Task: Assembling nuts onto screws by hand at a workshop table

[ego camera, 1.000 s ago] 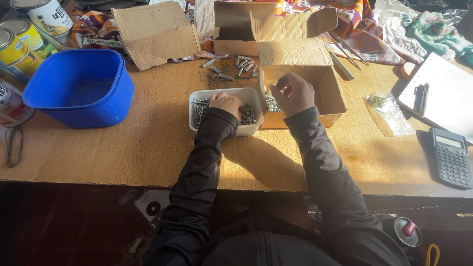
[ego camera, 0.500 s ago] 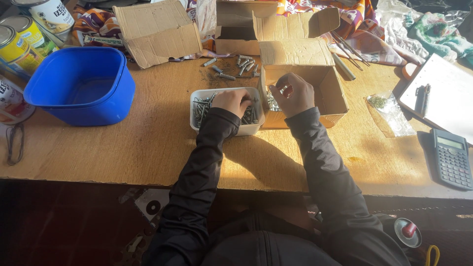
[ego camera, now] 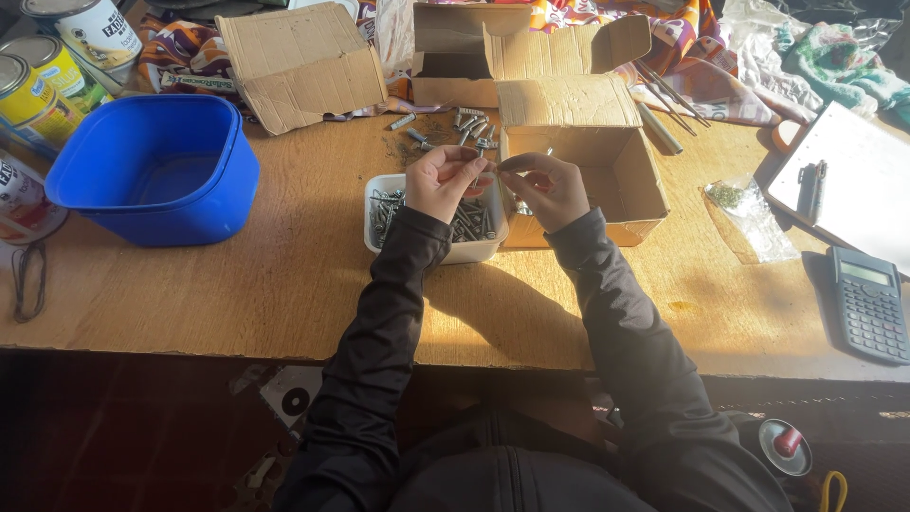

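Currently both hands meet above the gap between the tray (ego camera: 474,248) and the open box (ego camera: 626,180). The left hand (ego camera: 444,180) has its fingers curled, its thumb and forefinger pinching a small screw (ego camera: 481,173). The right hand (ego camera: 550,188) pinches something thin between thumb and forefinger, fingertip to fingertip with the left; what it holds is too small to identify.

The white tray sits directly under the left hand and holds a heap of grey screws. The cardboard box touches the tray on its right; its interior appears mostly bare, with one small metal item visible near the right hand. Loose screws (ego camera: 464,125) lie on the counter (ego camera: 303,275) just behind the tray.

Judging by the full tray and near-bare box, the sorting is at an early stage, with most screws left to handle.

Further out, a blue tub (ego camera: 156,171) stands to the left, cans (ego camera: 38,76) behind it. A calculator (ego camera: 867,303) and clipboard (ego camera: 853,180) lie far right.
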